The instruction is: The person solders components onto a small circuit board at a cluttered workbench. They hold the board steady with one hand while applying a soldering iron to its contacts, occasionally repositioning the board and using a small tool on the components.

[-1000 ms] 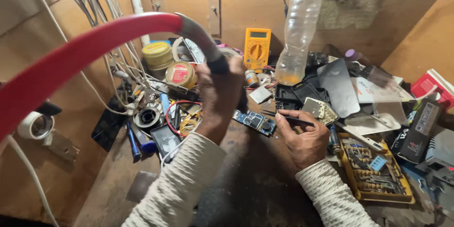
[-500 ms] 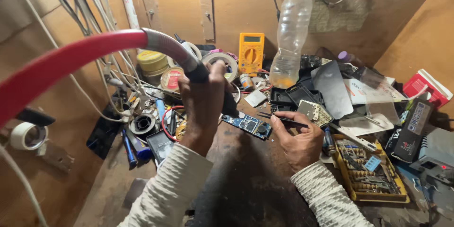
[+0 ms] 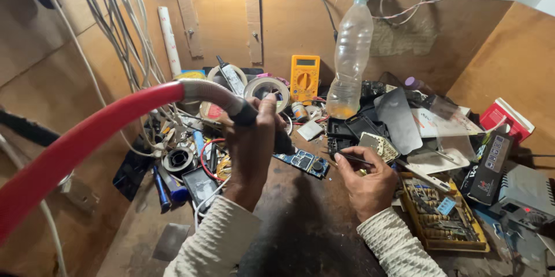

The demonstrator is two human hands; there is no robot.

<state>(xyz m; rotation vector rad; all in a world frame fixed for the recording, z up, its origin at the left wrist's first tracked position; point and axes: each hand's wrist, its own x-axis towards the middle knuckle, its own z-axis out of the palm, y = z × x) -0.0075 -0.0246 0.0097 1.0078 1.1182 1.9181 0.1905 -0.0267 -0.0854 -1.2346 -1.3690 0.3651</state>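
Now we see left hand (image 3: 254,144) at frame centre clamped round nozzle (image 3: 245,116) of red hose (image 3: 87,138), tip down toward blue board (image 3: 303,162). Board lies on tabletop (image 3: 300,219) between hands, long axis running upper left to lower right. Right hand (image 3: 367,181), just right of board, pinches thin tweezers (image 3: 350,158) pointing left at board. Left hand nearer.

I see a yellow multimeter (image 3: 304,76) with a grey screen against the back wall, a red-and-white box (image 3: 507,120) far right, and a black carton (image 3: 488,165) below it.
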